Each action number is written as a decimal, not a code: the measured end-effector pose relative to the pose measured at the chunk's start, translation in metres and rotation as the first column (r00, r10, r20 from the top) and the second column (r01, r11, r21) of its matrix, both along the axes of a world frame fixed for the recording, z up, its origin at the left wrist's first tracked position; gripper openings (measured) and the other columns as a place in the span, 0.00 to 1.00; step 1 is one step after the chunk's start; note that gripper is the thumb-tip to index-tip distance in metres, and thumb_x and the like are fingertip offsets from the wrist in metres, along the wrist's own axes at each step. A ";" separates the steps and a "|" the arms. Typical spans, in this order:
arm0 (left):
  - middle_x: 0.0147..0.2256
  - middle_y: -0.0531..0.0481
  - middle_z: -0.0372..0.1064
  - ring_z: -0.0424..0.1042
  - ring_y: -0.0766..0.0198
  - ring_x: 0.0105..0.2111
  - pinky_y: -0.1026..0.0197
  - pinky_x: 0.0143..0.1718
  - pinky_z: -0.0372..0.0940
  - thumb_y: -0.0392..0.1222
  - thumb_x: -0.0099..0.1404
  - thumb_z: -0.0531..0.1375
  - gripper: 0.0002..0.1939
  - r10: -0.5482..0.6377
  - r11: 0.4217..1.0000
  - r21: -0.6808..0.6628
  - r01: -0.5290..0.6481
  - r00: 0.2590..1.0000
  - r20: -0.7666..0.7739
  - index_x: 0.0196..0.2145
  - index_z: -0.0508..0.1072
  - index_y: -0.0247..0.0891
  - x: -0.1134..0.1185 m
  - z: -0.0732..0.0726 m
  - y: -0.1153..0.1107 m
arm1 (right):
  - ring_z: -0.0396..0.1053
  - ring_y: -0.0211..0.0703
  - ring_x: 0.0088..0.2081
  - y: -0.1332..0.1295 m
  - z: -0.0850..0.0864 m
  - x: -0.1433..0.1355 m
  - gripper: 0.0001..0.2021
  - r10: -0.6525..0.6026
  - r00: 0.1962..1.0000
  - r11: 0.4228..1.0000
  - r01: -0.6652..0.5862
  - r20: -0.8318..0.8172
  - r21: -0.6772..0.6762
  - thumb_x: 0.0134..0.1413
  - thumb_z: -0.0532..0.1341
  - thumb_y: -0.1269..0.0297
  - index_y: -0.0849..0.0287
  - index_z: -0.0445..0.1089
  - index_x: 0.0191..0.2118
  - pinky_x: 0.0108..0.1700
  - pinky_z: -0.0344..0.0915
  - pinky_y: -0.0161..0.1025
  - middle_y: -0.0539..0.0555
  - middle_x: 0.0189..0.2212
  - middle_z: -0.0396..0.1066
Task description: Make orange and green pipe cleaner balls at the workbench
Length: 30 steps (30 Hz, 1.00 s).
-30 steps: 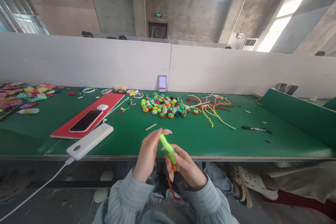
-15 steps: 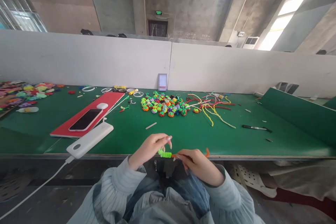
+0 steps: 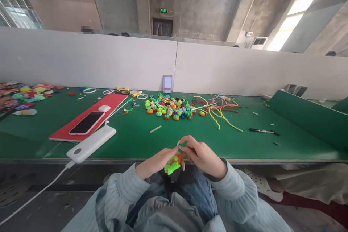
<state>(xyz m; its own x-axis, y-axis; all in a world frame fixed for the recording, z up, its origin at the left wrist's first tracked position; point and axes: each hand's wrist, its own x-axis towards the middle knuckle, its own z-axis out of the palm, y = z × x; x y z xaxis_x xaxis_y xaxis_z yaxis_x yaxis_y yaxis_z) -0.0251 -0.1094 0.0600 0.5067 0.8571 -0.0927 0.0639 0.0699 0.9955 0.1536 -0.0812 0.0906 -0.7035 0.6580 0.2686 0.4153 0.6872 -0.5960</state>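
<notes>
Just over the table's front edge, my two hands meet around a fuzzy pipe cleaner [image 3: 172,166], bright green and bunched into curls. An orange end [image 3: 181,157] shows at its right side. My left hand [image 3: 160,161] is closed on the green part, its fingers partly hidden behind the piece. With fingers bent, my right hand [image 3: 199,152] pinches at the orange end, and its fingertips touch those of the left hand. Beyond them on the green table [image 3: 130,148] lies a heap of small colourful fuzzy pieces [image 3: 171,107].
Loose pipe cleaners [image 3: 221,112] lie right of the heap, and a black pen [image 3: 263,131] farther right. On the left are a red folder [image 3: 61,133] with a phone [image 3: 86,123] on it, and a white power bank [image 3: 91,145] with a cable. A white partition [image 3: 108,58] stands behind.
The green piece has turned from lying straight to a bunched shape. My right hand has moved left and up against my left hand, and the long orange end no longer sticks out rightward.
</notes>
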 end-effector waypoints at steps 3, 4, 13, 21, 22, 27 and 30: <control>0.31 0.47 0.70 0.67 0.63 0.35 0.64 0.42 0.58 0.57 0.64 0.44 0.27 -0.035 0.999 -0.010 0.035 0.999 0.029 0.30 0.74 0.34 0.000 0.005 -0.002 | 0.63 0.34 0.19 0.001 0.002 0.000 0.08 0.037 0.999 0.999 -0.037 -0.026 -0.021 0.62 0.46 0.67 0.58 0.55 0.45 0.25 0.57 0.30 0.44 0.18 0.60; 0.31 0.47 0.70 0.67 0.62 0.35 0.64 0.42 0.58 0.56 0.64 0.44 0.27 -0.048 0.999 -0.008 0.048 0.999 0.025 0.30 0.74 0.34 -0.001 0.007 -0.003 | 0.63 0.34 0.19 0.002 0.002 0.000 0.08 0.043 0.999 0.999 -0.044 -0.030 -0.029 0.62 0.46 0.66 0.58 0.55 0.45 0.25 0.57 0.30 0.44 0.18 0.60; 0.21 0.55 0.57 0.54 0.71 0.22 0.67 0.24 0.51 0.52 0.62 0.51 0.20 -0.117 0.982 0.125 0.141 0.976 -0.185 0.31 0.73 0.32 0.001 0.012 -0.003 | 0.63 0.34 0.19 0.012 -0.002 -0.004 0.06 0.043 0.998 0.996 -0.039 -0.047 0.086 0.59 0.52 0.65 0.58 0.60 0.42 0.27 0.58 0.30 0.44 0.18 0.65; 0.18 0.55 0.57 0.55 0.70 0.20 0.67 0.23 0.50 0.52 0.60 0.52 0.20 0.145 0.969 0.232 -0.083 0.953 -0.264 0.26 0.73 0.32 0.002 -0.024 0.036 | 0.67 0.41 0.29 0.048 -0.027 -0.026 0.07 -0.123 0.992 0.894 0.124 -0.030 0.430 0.59 0.53 0.65 0.58 0.67 0.38 0.34 0.62 0.36 0.52 0.25 0.70; 0.18 0.55 0.56 0.55 0.70 0.20 0.67 0.23 0.49 0.52 0.60 0.51 0.21 0.207 0.955 0.265 -0.137 0.944 -0.258 0.25 0.73 0.32 0.000 -0.027 0.043 | 0.68 0.43 0.34 0.052 -0.029 -0.026 0.07 -0.162 0.984 0.865 0.176 -0.071 0.471 0.58 0.54 0.64 0.58 0.67 0.39 0.38 0.62 0.38 0.54 0.29 0.71; 0.17 0.54 0.58 0.58 0.68 0.19 0.66 0.23 0.53 0.53 0.62 0.48 0.23 0.402 0.888 0.332 -0.318 0.888 -0.223 0.27 0.74 0.34 -0.006 -0.035 0.065 | 0.66 0.47 0.37 0.057 -0.040 -0.025 0.11 -0.443 0.814 0.766 0.561 -0.375 0.314 0.58 0.54 0.60 0.60 0.69 0.34 0.42 0.62 0.44 0.57 0.31 0.70; 0.25 0.49 0.68 0.66 0.64 0.28 0.64 0.32 0.59 0.51 0.62 0.49 0.21 0.383 0.857 0.443 -0.263 0.900 -0.207 0.27 0.75 0.35 -0.005 -0.042 0.073 | 0.69 0.44 0.35 0.062 -0.051 -0.031 0.12 -0.339 0.871 0.920 0.386 -0.356 0.070 0.57 0.54 0.58 0.59 0.71 0.34 0.39 0.65 0.41 0.55 0.32 0.73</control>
<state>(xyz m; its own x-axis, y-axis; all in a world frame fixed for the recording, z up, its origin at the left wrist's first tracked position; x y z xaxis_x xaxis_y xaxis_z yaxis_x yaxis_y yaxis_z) -0.0302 -0.0362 0.0177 0.1986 0.9608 0.1937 0.3849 -0.2582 0.8861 0.1224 -0.0194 0.0393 -0.2769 0.7901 0.5468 0.4465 0.6097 -0.6549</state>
